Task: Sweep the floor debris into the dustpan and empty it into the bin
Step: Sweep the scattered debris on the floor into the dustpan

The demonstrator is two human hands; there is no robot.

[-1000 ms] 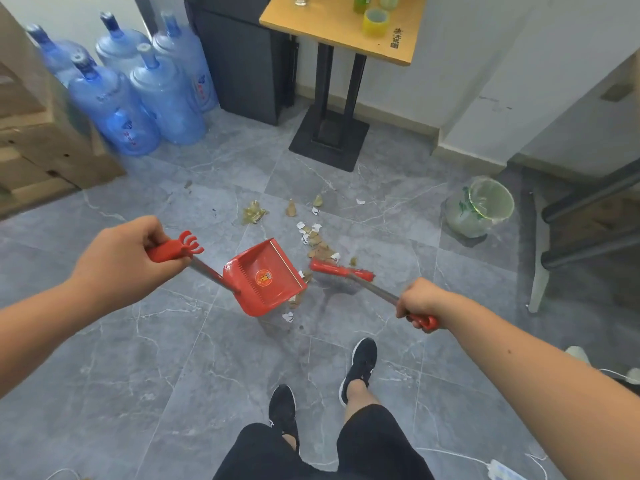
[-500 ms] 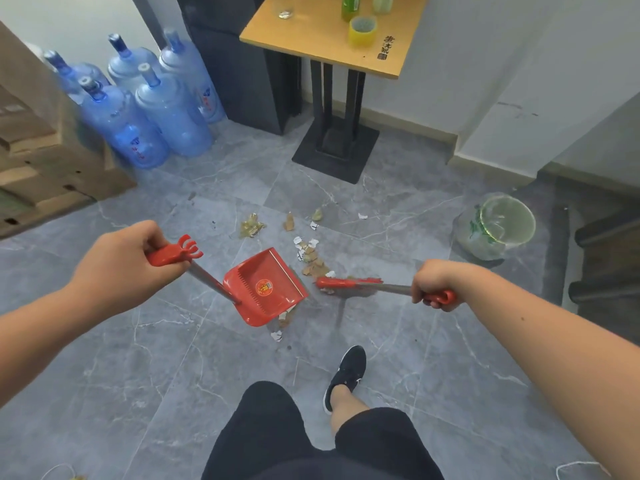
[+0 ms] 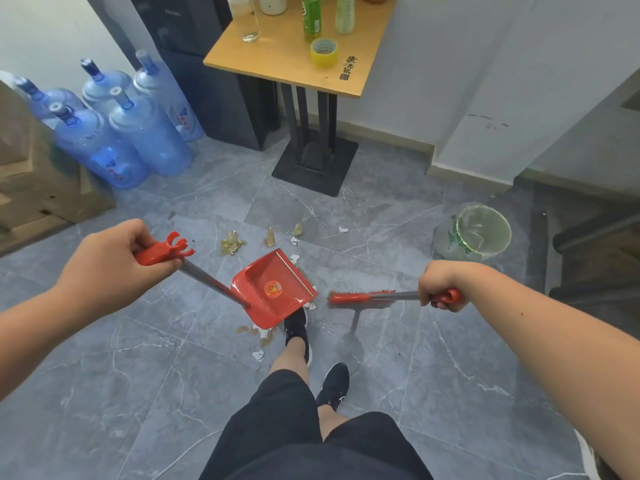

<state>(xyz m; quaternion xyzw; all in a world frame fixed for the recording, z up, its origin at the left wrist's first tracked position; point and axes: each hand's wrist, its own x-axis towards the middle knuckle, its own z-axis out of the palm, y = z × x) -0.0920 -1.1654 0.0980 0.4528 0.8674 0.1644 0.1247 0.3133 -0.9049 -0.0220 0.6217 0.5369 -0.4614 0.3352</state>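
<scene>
1. Debris point(image 3: 232, 244) of torn paper and brown scraps lay scattered on the grey tiled floor point(image 3: 138, 358), some beyond the dustpan point(image 3: 273, 289) and some just beside its near edge.
2. The left hand point(image 3: 110, 268) was closed around the dustpan's red handle end, the red pan held tilted over the tiles.
3. The right hand point(image 3: 438, 284) gripped the broom point(image 3: 360, 297), its red head level, just right of the pan.
4. A lined bin point(image 3: 478, 233) stood well apart, to the right.
</scene>
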